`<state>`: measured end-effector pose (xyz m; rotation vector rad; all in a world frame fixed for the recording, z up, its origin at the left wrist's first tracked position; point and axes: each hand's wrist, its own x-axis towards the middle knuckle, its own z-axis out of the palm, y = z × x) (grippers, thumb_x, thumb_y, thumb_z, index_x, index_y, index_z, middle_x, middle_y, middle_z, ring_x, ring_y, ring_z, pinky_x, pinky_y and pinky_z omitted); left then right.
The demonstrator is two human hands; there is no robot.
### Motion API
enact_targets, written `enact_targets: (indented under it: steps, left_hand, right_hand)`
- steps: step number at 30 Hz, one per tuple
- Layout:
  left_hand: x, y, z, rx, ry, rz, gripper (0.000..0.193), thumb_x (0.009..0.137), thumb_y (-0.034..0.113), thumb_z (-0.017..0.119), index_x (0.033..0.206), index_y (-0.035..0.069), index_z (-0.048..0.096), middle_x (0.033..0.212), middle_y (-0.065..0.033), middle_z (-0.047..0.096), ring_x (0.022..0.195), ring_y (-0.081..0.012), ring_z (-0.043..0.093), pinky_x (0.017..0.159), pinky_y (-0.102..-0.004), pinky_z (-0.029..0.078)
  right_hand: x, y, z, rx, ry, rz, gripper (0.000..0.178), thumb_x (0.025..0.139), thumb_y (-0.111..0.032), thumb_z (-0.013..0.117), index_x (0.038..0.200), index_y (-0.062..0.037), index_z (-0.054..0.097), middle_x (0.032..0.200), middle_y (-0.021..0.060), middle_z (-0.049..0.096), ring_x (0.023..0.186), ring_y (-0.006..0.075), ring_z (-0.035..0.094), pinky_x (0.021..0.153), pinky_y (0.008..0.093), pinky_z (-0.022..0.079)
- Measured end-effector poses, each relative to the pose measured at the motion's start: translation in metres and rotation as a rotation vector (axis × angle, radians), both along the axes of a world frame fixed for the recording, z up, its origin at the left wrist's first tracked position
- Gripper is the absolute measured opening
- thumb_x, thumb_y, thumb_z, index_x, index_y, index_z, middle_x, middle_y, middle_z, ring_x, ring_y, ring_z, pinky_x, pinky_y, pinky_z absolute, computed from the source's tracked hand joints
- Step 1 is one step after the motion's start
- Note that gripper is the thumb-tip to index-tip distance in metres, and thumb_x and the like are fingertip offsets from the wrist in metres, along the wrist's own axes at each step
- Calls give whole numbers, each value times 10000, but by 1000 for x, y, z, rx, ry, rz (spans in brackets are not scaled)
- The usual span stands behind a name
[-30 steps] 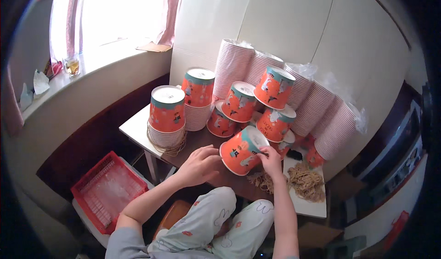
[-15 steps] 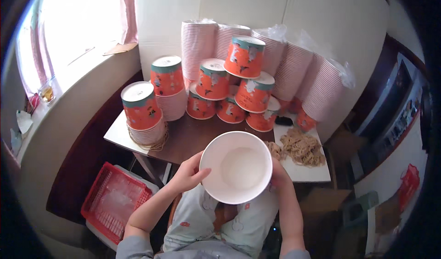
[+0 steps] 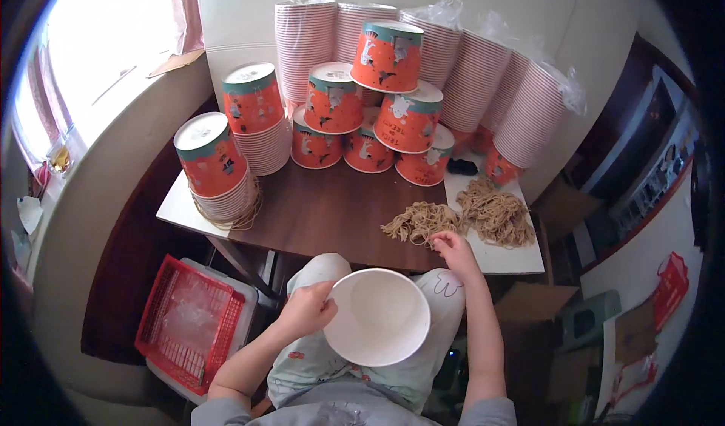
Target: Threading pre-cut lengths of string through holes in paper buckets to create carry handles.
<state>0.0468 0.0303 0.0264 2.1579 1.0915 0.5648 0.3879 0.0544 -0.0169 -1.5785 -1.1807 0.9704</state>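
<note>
A white paper bucket [image 3: 381,320] rests over my lap with its mouth toward me, and its inside looks bare. My left hand [image 3: 308,309] grips the bucket's left rim, fingers curled and thumb at the edge. Off the bucket, my right hand [image 3: 455,254] is at the near edge of a loose heap of brown string [image 3: 424,222], its fingertips pinched together on the strands. A second, larger heap of brown string [image 3: 495,213] lies just to the right.
Upside-down orange and green buckets [image 3: 336,97] stand piled on the brown table [image 3: 332,203]. Behind them rise tall nested stacks of pink-striped buckets [image 3: 306,44]. Another stack [image 3: 219,169] stands at the table's left end, string around its base. A red basket [image 3: 170,282] is below left.
The bucket has come down closer to my lap. My right hand has let go of its right side and moved forward to the string; my left hand still holds the rim.
</note>
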Motion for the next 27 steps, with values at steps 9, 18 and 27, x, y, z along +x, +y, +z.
enact_targets:
  steps: [9,18,27]
  left_hand:
    - [28,11,1,136,202,-189,394,693,100,486,1074,5,526,782,-207,606,675,-334,602,652,-429,489]
    - [19,16,9,78,85,-124,433,785,321,568,1100,29,521,870,-135,619,722,-294,607,639,-383,494]
    - [11,12,15,137,-285,-11,328,762,220,634,1027,39,568,841,-82,592,611,-193,570,555,-303,468]
  right_hand:
    - [22,61,-13,428,-1298,-92,208,732,-184,615,900,-62,627,818,114,628,743,231,610,671,345,477]
    - [45,122,94,507,-71,-104,120,848,-128,540,823,-20,587,718,1,574,663,78,513,623,236,422]
    - [2,73,272,907,23,-177,129,856,-135,547,893,-21,595,712,-15,534,658,56,477,622,196,390]
